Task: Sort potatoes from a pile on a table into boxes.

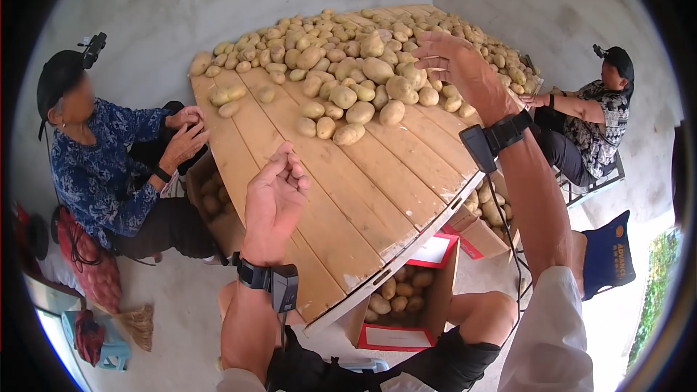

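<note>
A large heap of potatoes [348,65] covers the far part of a wooden plank table [348,185]. My left hand [277,196] is raised over the near left part of the boards, palm up with curled fingers, and no object shows in it. Stretched out over the right side of the heap is my right hand [454,68], its fingers apart and nothing visible between them. Several potatoes lie at the near edge of the heap, between my hands. Below the table's near edge, an open cardboard box [403,335] with potatoes inside stands between my knees.
One person [103,174] sits at the left, another [593,114] at the right. More boxes of potatoes stand at the left [231,231] and right [479,237] table edges. A red mesh sack [90,267], a broom [136,326] and a blue stool [113,351] are at lower left.
</note>
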Available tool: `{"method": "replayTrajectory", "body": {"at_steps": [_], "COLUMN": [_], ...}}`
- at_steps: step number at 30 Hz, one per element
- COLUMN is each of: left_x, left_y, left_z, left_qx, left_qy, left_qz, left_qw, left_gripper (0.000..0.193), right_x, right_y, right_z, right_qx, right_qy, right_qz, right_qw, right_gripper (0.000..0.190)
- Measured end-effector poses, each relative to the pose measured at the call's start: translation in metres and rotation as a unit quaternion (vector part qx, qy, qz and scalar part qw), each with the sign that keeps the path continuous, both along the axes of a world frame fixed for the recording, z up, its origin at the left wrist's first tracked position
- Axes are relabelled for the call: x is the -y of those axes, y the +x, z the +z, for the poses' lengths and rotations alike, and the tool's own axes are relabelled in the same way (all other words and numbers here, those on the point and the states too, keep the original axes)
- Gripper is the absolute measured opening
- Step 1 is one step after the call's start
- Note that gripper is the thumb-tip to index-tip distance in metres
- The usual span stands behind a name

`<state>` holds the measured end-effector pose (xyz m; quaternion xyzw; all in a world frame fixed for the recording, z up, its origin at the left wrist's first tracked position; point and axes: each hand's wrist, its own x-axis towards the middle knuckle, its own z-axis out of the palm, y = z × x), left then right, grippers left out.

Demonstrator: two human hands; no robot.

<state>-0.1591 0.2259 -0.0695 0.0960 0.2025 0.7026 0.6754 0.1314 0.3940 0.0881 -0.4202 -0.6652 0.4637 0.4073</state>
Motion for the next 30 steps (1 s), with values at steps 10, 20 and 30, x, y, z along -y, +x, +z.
{"method": "replayTrajectory", "body": {"at_steps": [10, 20, 30], "left_x": [0.005, 0.003, -0.004], "left_y": [0.017, 0.019, 0.014], "left_z": [0.007, 0.013, 0.017], "left_qx": [-0.014, 0.004, 0.032], "left_qy": [-0.009, 0.008, 0.002], "left_qz": [-0.027, -0.048, -0.029], "left_qw": [0.999, 0.999, 0.999], "left_gripper": [0.027, 0.019, 0.023], "right_x": [-0.085, -0.142, -0.121], "right_y": [-0.063, -0.115, -0.114], "right_z": [-0.114, -0.173, -0.208], "right_qx": [0.350, 0.525, 0.425], "right_qy": [0.035, 0.099, 0.031], "right_qz": [0.012, 0.004, -0.030], "right_qw": [0.936, 0.845, 0.904], "right_gripper": [0.063, 0.082, 0.083]}}
